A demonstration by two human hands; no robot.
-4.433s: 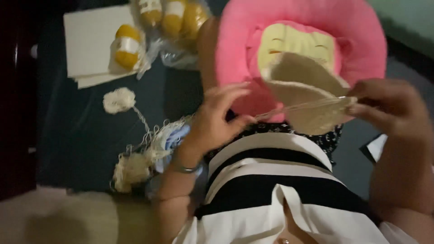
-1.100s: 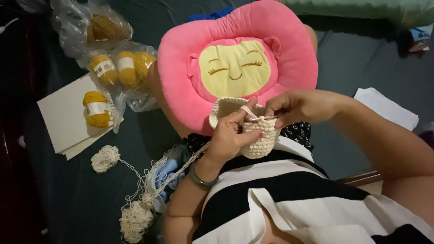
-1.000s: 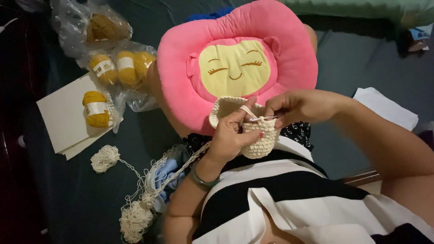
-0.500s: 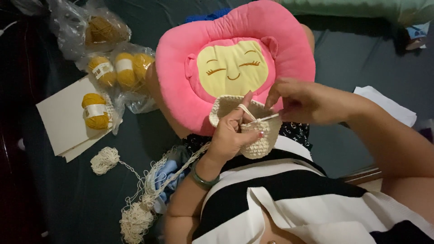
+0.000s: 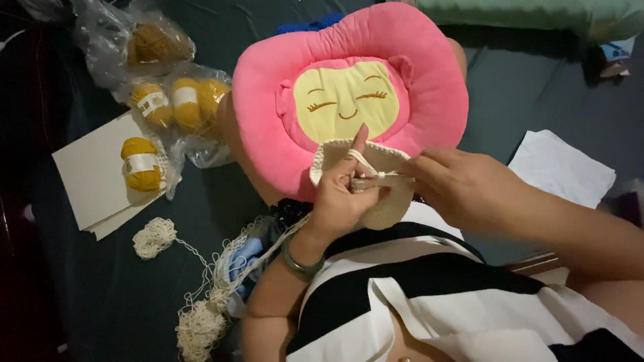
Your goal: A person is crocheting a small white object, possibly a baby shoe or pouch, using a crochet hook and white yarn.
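My left hand [image 5: 342,194] holds a cream crocheted piece [image 5: 386,201] in front of my chest, its index finger raised with cream yarn [image 5: 362,159] looped over it. My right hand [image 5: 463,191] pinches a thin crochet hook [image 5: 382,177] whose tip lies in the piece's top edge. The yarn strand runs down past my left wrist, which wears a dark bangle [image 5: 298,261], to a loose cream yarn tangle [image 5: 201,325] on the dark floor.
A pink flower-shaped cushion [image 5: 268,100] with a yellow smiling face rests on my lap. Yellow yarn skeins [image 5: 178,100] lie in clear bags at upper left, one skein [image 5: 141,164] on white paper sheets [image 5: 87,177]. A white cloth [image 5: 563,167] lies at right.
The view swung from a blurred side angle to looking down at the work. In the last second my right hand drew back to the right and my left index finger lifted with the yarn.
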